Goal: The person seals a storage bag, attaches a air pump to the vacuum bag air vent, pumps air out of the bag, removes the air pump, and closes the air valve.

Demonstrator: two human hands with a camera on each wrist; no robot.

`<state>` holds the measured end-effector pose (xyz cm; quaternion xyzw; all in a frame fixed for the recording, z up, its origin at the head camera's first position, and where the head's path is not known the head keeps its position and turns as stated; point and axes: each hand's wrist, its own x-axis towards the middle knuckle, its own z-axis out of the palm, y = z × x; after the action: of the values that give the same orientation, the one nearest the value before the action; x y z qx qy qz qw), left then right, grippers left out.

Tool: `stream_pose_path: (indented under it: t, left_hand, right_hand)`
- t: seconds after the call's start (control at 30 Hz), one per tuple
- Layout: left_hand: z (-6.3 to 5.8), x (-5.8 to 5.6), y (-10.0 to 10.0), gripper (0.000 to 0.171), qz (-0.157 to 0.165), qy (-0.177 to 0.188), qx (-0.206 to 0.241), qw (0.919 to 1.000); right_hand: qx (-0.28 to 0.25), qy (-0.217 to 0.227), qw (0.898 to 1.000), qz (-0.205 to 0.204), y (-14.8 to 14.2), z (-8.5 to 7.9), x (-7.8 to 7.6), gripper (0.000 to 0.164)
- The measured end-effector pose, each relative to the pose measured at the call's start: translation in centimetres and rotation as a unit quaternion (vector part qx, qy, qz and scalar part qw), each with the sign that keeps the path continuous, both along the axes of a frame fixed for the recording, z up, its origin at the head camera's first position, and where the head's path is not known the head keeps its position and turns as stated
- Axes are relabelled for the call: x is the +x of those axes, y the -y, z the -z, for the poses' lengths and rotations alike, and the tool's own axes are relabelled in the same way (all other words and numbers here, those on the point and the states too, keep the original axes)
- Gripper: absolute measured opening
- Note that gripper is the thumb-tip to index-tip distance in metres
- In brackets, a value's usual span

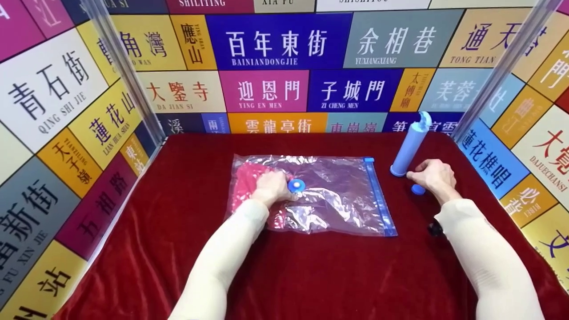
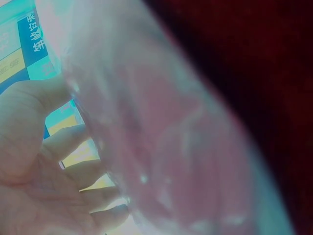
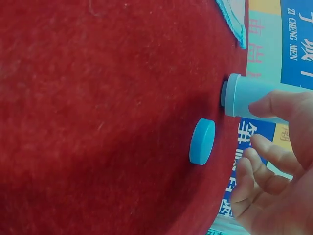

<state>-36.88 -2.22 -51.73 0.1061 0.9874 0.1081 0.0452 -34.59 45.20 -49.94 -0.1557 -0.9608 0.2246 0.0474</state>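
A clear zip storage bag [image 1: 335, 195] lies flat, with pink-red cloth [image 1: 242, 180] inside its left part. My left hand [image 1: 272, 186] rests on the bag beside its round blue valve [image 1: 296, 186]. In the left wrist view, the left fingers [image 2: 85, 174] reach to the bag's surface, slightly spread. A light-blue hand pump [image 1: 409, 149] stands upright to the right of the bag. Close by its base is my right hand [image 1: 433, 178], loosely bent and holding nothing. Below that hand sits a small blue cap [image 1: 418, 190], which also shows in the right wrist view.
Dark red velvet [image 1: 338, 275] covers the table. Walls with colourful Chinese sign panels [image 1: 266, 91] enclose the back and sides, with clear corner posts [image 1: 502, 71]. A small black object [image 1: 435, 229] lies partly behind the right sleeve. The blue zip strip [image 1: 381, 200] edges the bag's right side.
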Motion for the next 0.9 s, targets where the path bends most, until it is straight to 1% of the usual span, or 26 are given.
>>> stream_pose_path:
  t: [0.27, 0.4, 0.57, 0.9]
  left_hand:
    - [0.12, -0.12, -0.18, 0.066, 0.002, -0.003, 0.000, 1.0000]
    - [0.10, -0.16, -0.25, 0.069, -0.005, 0.002, 0.001, 1.0000]
    - [0.11, -0.18, -0.30, 0.070, -0.005, 0.001, -0.002, 1.0000]
    - [0.05, -0.17, -0.15, 0.070, -0.004, 0.006, -0.001, 1.0000]
  right_hand:
    - [0.021, 0.057, 0.998, -0.011, -0.66, 0.57, 0.63, 0.051]
    - [0.008, 0.079, 0.997, -0.014, -0.77, 0.89, 0.78, 0.050]
    - [-0.008, 0.089, 0.996, -0.013, -0.66, 0.97, 0.84, 0.046]
    - [-0.012, 0.088, 0.996, -0.009, -0.48, 0.96, 0.70, 0.041]
